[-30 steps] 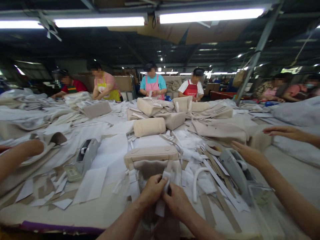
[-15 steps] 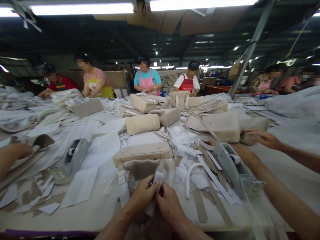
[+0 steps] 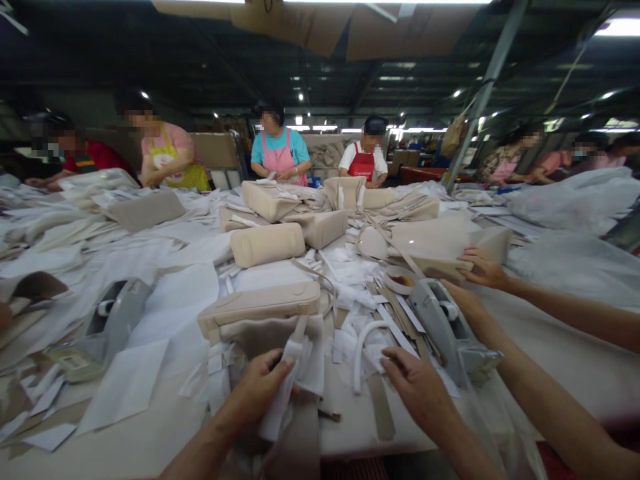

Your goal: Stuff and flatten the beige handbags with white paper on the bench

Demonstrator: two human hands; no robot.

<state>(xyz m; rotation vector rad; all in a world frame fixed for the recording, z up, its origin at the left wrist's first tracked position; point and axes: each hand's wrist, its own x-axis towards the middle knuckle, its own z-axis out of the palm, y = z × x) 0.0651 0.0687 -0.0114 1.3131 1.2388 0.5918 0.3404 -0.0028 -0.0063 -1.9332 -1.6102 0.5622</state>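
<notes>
A table (image 3: 165, 413) was covered with bag parts and scraps. At least seven people were seen beyond it, four of them along the far edge. At the middle of the near edge, one beige bag (image 3: 263, 303) was held, its lower part hanging toward that edge. Toward the right edge, another bag (image 3: 430, 240) was touched by a co-worker's hand (image 3: 483, 267). Two grey tape dispensers were set out: the left dispenser (image 3: 113, 320) toward the near left corner, the right dispenser (image 3: 443, 323) toward the near right. One tape roll (image 3: 391, 285) lay beside the latter, and one curved white tube (image 3: 361, 357) lay between bag and dispenser.

White wrapping (image 3: 295, 353) on the bag's strap was pinched between thumb and fingers of the left hand (image 3: 260, 387), the fingers partly hidden. By the right hand (image 3: 417, 383) nothing was held; its fingers were loosely curved and parted near the tube. Whether scraps were touched could not be told.

Lettering on one red apron (image 3: 364, 167) and a label (image 3: 76, 362) on the left dispenser could not be read.
</notes>
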